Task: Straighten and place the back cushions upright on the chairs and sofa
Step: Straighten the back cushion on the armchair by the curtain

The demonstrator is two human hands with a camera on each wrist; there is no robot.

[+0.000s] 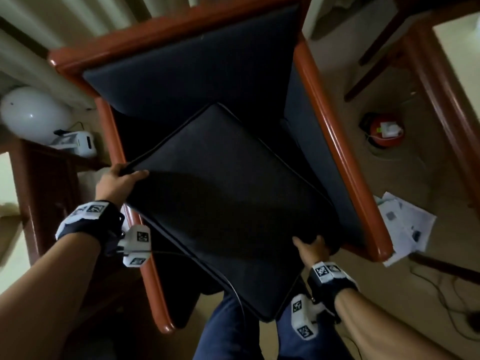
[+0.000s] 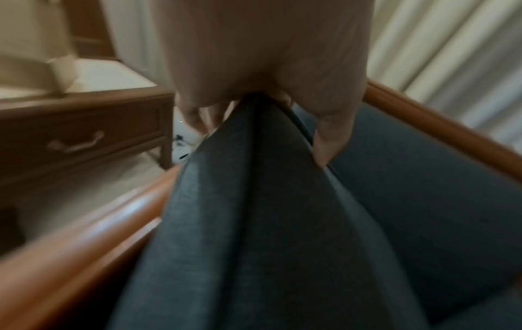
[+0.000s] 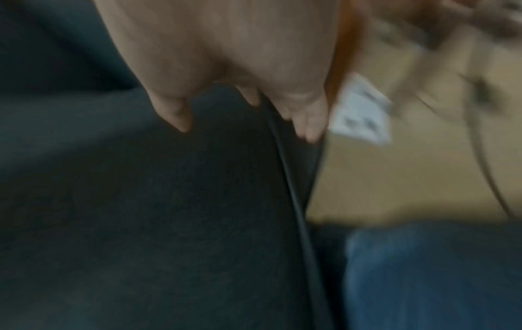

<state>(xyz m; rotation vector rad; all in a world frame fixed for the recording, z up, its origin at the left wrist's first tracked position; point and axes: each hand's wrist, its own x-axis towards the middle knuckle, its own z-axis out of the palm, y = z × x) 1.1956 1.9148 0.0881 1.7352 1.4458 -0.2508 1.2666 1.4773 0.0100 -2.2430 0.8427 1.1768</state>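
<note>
Both hands carry a dark back cushion over the armchair, skewed, not yet upright.

Armchair [image 1: 335, 141]: orange-brown wood frame w/ dark upholstery, fills centre of head view; seat side faces the person, so the cushion comes in from the near side. Cushion [image 1: 228, 203] sits diagonal above the seat, one corner toward the far back pad, near corner over the person's legs; prob. angled to clear the armrests before it tips up against the back. Left hand [image 1: 118, 179] grips the left corner, thumb on top and fingers under, so it can steer the rotation. Right hand [image 1: 310, 249] pinches the near-right edge at the piping, thumb on top, taking the wt. Loose papers [image 1: 405, 227] lie on the floor right of the chair.
</note>
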